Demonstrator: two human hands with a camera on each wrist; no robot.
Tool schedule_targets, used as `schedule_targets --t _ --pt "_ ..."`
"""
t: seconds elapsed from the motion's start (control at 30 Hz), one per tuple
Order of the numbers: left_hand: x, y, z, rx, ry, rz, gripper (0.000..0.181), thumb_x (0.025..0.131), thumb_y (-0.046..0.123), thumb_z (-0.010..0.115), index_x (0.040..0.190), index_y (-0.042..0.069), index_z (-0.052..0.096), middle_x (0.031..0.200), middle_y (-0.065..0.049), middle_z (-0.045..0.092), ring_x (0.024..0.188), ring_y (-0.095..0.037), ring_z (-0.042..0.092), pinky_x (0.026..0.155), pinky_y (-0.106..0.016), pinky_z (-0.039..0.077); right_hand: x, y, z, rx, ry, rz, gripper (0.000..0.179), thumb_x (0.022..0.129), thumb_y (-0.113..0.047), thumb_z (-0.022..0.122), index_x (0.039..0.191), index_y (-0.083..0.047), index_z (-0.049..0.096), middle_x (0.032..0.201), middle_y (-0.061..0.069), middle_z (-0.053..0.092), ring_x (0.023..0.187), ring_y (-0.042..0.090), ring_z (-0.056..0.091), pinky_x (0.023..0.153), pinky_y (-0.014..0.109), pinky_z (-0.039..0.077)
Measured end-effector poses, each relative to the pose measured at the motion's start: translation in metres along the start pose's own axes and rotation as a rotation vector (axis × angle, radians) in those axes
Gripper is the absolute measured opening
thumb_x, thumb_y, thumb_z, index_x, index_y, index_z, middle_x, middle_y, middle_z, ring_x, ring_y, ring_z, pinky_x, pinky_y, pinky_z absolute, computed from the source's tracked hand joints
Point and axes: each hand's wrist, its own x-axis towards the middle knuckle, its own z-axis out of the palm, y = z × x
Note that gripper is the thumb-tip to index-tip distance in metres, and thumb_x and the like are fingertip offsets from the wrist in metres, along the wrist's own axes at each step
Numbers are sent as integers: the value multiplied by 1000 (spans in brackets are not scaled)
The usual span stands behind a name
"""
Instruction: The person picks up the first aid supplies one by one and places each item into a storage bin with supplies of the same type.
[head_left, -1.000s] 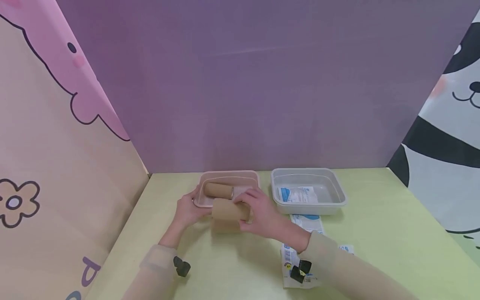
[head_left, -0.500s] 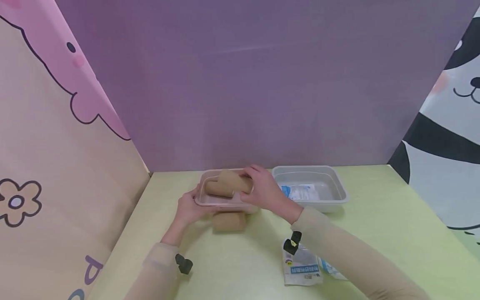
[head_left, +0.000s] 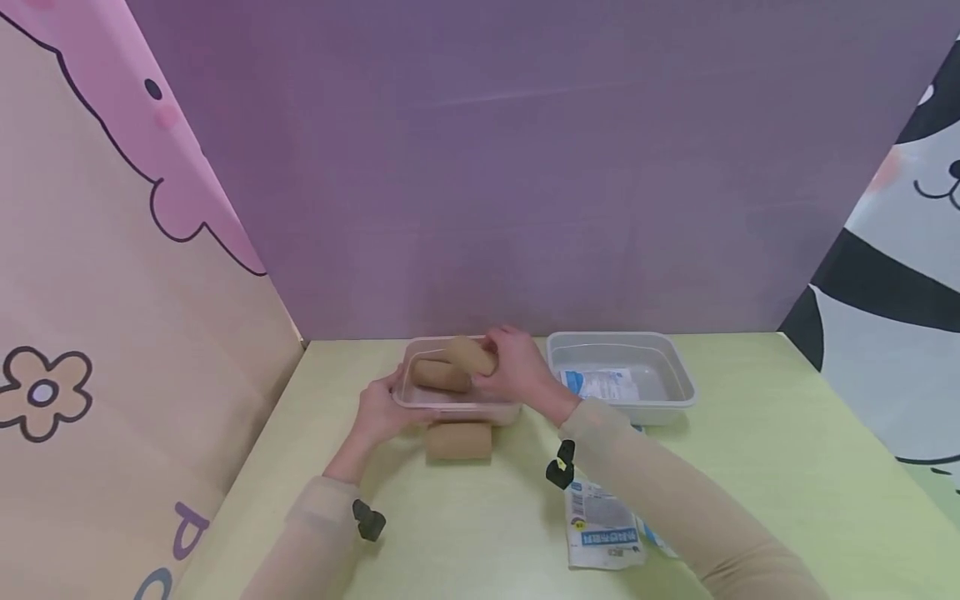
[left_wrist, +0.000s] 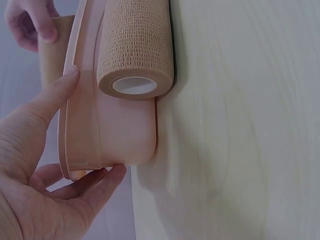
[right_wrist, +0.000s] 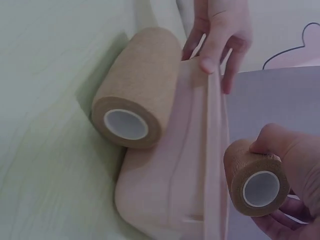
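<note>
Above the pale pink rectangular plastic tub (head_left: 480, 413), the right hand (head_left: 517, 362) grips a tan cylindrical bandage-like roll (head_left: 471, 356) by its right end, thumb and fingers round it, the roll tilted. One second earlier this roll was in front of the tub, above the table; half a second ago it was already over the tub. The left hand (head_left: 378, 414) keeps its hold on the tub's left near corner, thumb at the near rim, fingers at the side.

Count, rolls: three. One held; a second tan roll (head_left: 440, 376) lying inside the tub; a third tan roll (head_left: 459, 442) lying on the pale yellow-green table (head_left: 450, 533) just in front of the tub.

Count, tubs: two, the other a light grey rectangular plastic tub (head_left: 637, 414) to the right.

Count, white-and-blue printed packets: one (head_left: 607, 384) inside the grey tub; at least two on the table, partly behind the right sleeve (head_left: 667, 475), exact number unclear.
</note>
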Motion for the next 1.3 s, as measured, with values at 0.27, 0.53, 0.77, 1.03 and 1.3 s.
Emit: schedule_targets --t 0.27,0.53,0.77,1.03,1.3 --pt "0 5 6 -5 1 10 112 69 34 102 158 -4 44 154 -29 54 140 -39 60 112 -53 53 -5 13 9 -49 -33 70 40 77 -23 87 106 -3 69 102 11 71 93 26 67 83 42 60" --pt "1 7 7 2 10 12 112 69 32 102 157 -5 44 155 -30 53 141 -40 58 112 -53 53 -5 11 12 -116 -87 122 43 81 -26 86 111 -3 67 101 10 67 88 24 63 78 39 59" --pt "-4 3 8 0 12 -11 112 69 32 102 158 -3 44 156 -30 52 143 -41 56 115 -54 50 -8 9 16 -152 -116 146 56 80 -30 87 123 -1 67 107 14 71 91 27 68 80 43 62" --pt "-6 2 6 1 18 5 113 68 32 103 158 -4 43 157 -30 52 144 -42 56 115 -54 50 -7 7 18 -210 -180 158 45 81 -34 88 104 -2 66 115 17 72 84 25 68 79 42 62" --pt "-6 3 10 -10 3 11 111 70 32 102 157 -4 44 157 -29 52 142 -42 57 113 -55 52 -9 9 17 -282 -225 115 41 87 -41 88 95 -5 69 117 16 74 90 27 72 82 41 64"
